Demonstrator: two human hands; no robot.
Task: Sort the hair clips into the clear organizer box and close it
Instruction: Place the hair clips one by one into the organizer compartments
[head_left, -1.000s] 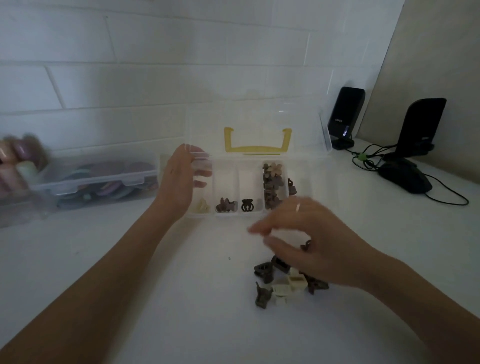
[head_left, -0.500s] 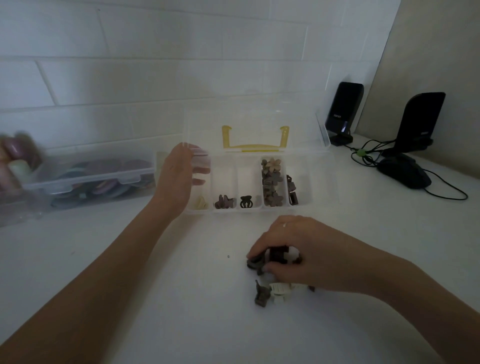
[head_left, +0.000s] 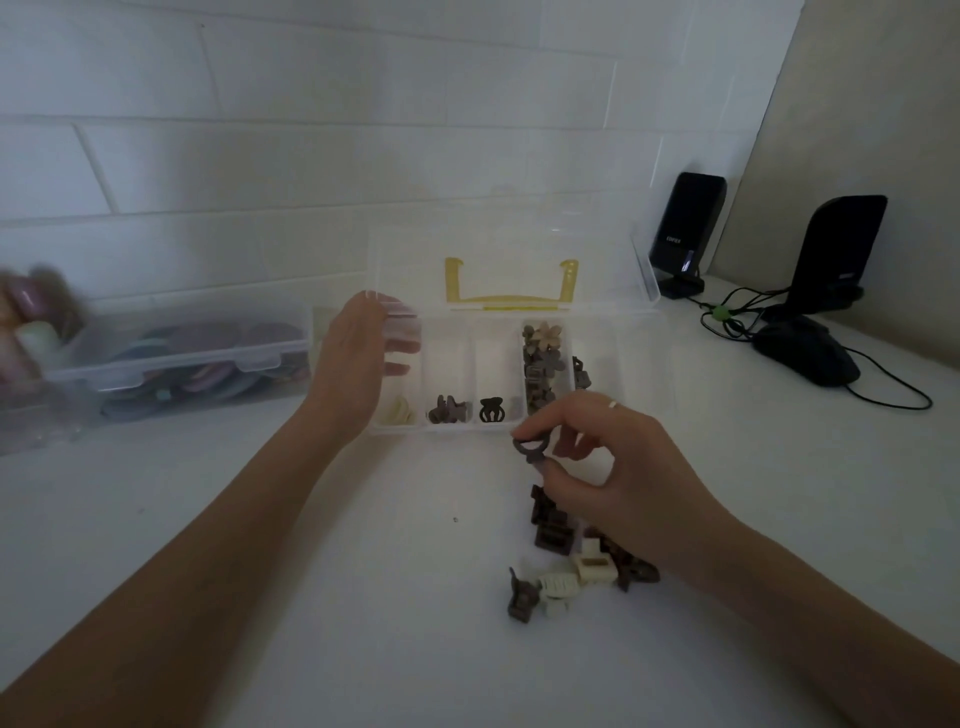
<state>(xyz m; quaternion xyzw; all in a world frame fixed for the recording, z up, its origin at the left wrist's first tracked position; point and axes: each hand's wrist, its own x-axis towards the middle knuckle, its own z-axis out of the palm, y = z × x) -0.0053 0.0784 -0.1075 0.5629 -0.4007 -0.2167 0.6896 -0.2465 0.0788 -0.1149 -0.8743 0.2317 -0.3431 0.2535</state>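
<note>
Thumb and forefinger of my right hand (head_left: 618, 467) pinch one dark clip (head_left: 530, 449) just short of the organizer box (head_left: 613, 415) at 12 o'clock. Left hand (head_left: 358, 364), fingers loose and grasping nothing, steadies its 9 o'clock end. Grip is slight; the clip could spring out or drop into the wrong compartment.

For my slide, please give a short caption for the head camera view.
Right hand lifts a dark hair clip toward the open clear organizer box while left hand steadies it.

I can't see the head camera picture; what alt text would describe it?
A person's right hand pinches a small dark hair clip just in front of an open clear organizer box, above a pile of loose clips on a white table. The left hand steadies the box's left end.
</note>
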